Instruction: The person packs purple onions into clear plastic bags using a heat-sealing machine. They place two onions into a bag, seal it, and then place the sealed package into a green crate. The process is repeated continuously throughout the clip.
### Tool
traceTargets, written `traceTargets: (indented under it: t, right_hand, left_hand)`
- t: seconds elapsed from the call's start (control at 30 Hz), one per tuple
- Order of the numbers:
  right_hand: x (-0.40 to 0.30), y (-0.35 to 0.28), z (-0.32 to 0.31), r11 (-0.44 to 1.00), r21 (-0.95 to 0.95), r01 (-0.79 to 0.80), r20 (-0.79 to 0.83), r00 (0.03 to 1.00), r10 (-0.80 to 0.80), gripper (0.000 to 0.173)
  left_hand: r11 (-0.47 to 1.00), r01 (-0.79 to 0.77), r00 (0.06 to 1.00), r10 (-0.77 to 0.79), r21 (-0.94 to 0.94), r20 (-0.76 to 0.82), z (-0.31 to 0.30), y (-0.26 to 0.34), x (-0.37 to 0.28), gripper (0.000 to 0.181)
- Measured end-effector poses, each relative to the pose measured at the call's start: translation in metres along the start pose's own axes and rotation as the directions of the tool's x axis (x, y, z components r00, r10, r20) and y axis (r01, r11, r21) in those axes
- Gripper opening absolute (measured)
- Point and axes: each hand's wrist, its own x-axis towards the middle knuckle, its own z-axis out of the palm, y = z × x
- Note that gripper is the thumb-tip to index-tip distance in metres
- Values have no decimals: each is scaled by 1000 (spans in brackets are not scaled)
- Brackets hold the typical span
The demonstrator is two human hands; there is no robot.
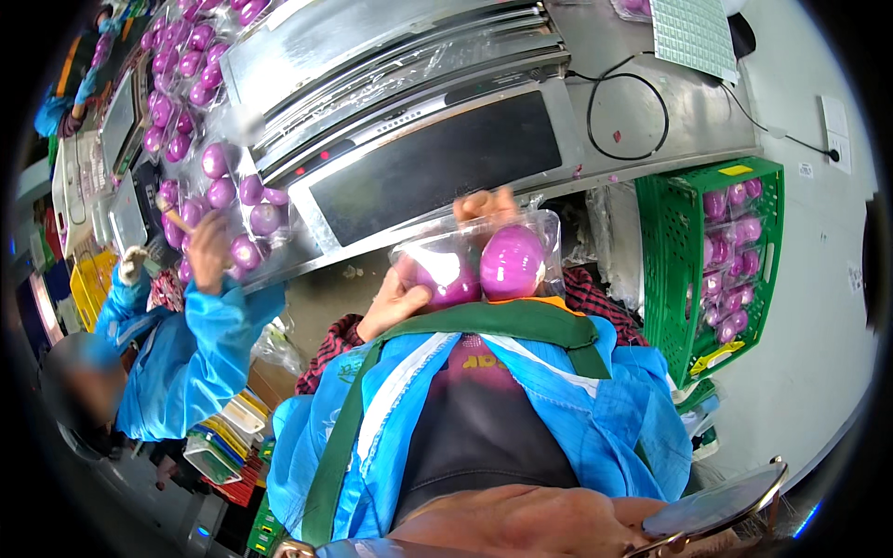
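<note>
A clear plastic pack (556, 244) with two large peeled red onions (513, 263) is held up close to my apron, tilted. My left hand (398, 300) grips its left side, the thumb pressed over the left onion, which shows a bright glare. At the pack's far edge, the fingers of my right hand (486, 206) are curled and slightly blurred; part of that hand shows through the clear plastic. Just beyond lies the dark heating plate (439, 164) of a film-wrapping machine (411, 91), set on a steel table.
A green crate (673, 279) with packed onions stands at the right. Many onion packs (192, 63) cover the table's left part. A co-worker's hand (209, 251) works over onions (245, 252) there. A black cable (628, 77) loops across the steel top (687, 118).
</note>
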Motion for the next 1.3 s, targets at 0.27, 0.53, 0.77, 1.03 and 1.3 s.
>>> traceTargets:
  t: [0.27, 0.53, 0.77, 1.03, 1.3]
  right_hand:
    - [-78, -40, 63, 878, -476, -51, -396, 904, -162, 75]
    - [-99, -66, 24, 808, -185, 560, -319, 743, -588, 57]
    - [-179, -132, 40, 449, -27, 893, -302, 421, -855, 53]
    - [-464, -238, 37, 138, -741, 657, -474, -366, -801, 55]
    - [-642, -260, -127, 545, -783, 300, -620, -445, -647, 68]
  left_hand:
    - [957, -51, 994, 76, 284, -79, 37, 19, 53, 65]
    - [671, -412, 911, 292, 617, 291, 115, -4, 148, 65]
    - [880, -312, 813, 52, 358, 580, 212, -77, 156, 84]
    - [692, -12, 810, -416, 722, 413, 184, -122, 179, 72]
    - [573, 185, 837, -517, 799, 177, 149, -126, 199, 47]
